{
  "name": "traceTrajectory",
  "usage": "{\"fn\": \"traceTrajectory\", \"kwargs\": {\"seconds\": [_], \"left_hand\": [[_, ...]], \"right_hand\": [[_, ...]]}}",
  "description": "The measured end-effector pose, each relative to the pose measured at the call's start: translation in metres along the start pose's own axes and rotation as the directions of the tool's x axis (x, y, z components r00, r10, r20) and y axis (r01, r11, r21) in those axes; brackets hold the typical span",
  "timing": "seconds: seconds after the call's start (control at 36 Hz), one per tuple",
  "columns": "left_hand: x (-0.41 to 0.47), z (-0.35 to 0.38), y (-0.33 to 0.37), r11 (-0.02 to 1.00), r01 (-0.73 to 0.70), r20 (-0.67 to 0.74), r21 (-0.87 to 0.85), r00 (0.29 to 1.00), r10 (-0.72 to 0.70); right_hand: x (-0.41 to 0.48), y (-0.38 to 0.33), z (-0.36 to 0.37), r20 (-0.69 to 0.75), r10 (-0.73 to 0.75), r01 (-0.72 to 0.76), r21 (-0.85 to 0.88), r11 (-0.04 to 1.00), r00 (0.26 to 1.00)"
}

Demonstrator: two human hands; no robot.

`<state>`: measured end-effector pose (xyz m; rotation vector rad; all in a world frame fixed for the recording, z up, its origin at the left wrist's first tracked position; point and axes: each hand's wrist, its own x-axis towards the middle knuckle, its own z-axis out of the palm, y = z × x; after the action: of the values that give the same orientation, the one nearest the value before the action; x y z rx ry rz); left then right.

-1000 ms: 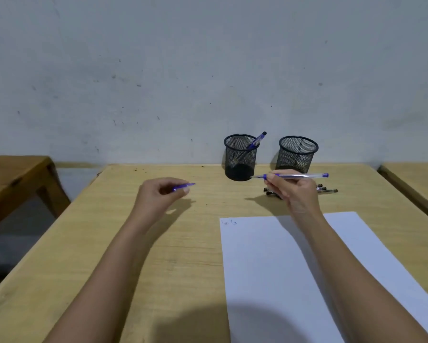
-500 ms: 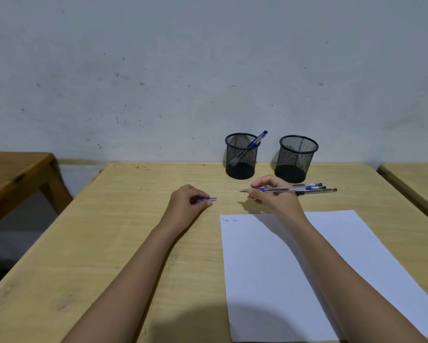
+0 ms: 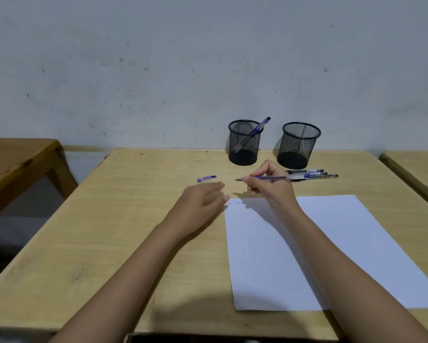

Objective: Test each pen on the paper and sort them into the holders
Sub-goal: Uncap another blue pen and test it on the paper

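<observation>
Obs.: the right hand point(image 3: 269, 188) pinches a slim, clear-barrelled blue ballpoint pen point(image 3: 274, 178) near its front end. Thumb and fingers curl round the barrel, which lies roughly level above the worktop, bare tip pointing toward the left hand point(image 3: 203, 201). The left hand sits low over the light wooden worktop point(image 3: 109, 231), fingers loosely extended, nothing in it; it is blurred, so contact cannot be told. A small blue pen cap point(image 3: 206, 178) lies just beyond the left hand. A white paper sheet point(image 3: 331, 243) lies under the right forearm, with faint scribbles at the corner nearest the left fingertips. Beyond the right hand are a cluster of spare pens point(image 3: 314, 172) and two black wire-mesh holders: one point(image 3: 243, 144) with a blue pen leaning in it, the other point(image 3: 298, 147) apparently empty. Judgement: the pen is light, stiff, smooth plastic, apt to slip or roll, so a grip close to the tip suits writing. The thin sheet may slide and probably wants pinning.
</observation>
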<state>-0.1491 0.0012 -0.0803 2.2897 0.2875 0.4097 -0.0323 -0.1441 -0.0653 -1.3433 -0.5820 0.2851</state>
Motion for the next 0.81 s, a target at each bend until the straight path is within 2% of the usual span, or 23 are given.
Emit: {"fn": "traceTrajectory", "kwargs": {"seconds": [0.08, 0.19, 0.33, 0.53, 0.69, 0.81], "left_hand": [[-0.012, 0.009, -0.002, 0.996, -0.046, 0.142, 0.077, 0.989, 0.035], [-0.018, 0.019, -0.004, 0.940, -0.106, 0.261, 0.323, 0.965, 0.019], [-0.020, 0.023, -0.002, 0.907, -0.110, 0.265, 0.406, 0.964, -0.002], [-0.020, 0.026, -0.004, 0.893, -0.106, 0.267, 0.437, 0.964, -0.017], [-0.019, 0.026, -0.004, 0.894, -0.107, 0.272, 0.435, 0.962, -0.017], [-0.019, 0.025, -0.005, 0.894, -0.101, 0.268, 0.437, 0.963, -0.022]], "right_hand": [[-0.001, 0.003, 0.005, -0.016, -0.011, 0.011, 0.019, 1.000, 1.000], [-0.001, 0.007, 0.006, -0.031, -0.013, 0.014, 0.025, 1.000, 0.999], [0.001, 0.011, 0.003, 0.060, 0.008, -0.002, -0.103, 0.995, 0.998], [0.008, 0.022, -0.003, 0.036, 0.039, -0.030, -0.221, 0.975, 0.999], [0.010, 0.025, -0.007, 0.087, 0.068, -0.058, -0.116, 0.992, 0.994], [0.011, 0.023, -0.005, 0.072, 0.086, -0.082, -0.053, 0.995, 0.994]]}}
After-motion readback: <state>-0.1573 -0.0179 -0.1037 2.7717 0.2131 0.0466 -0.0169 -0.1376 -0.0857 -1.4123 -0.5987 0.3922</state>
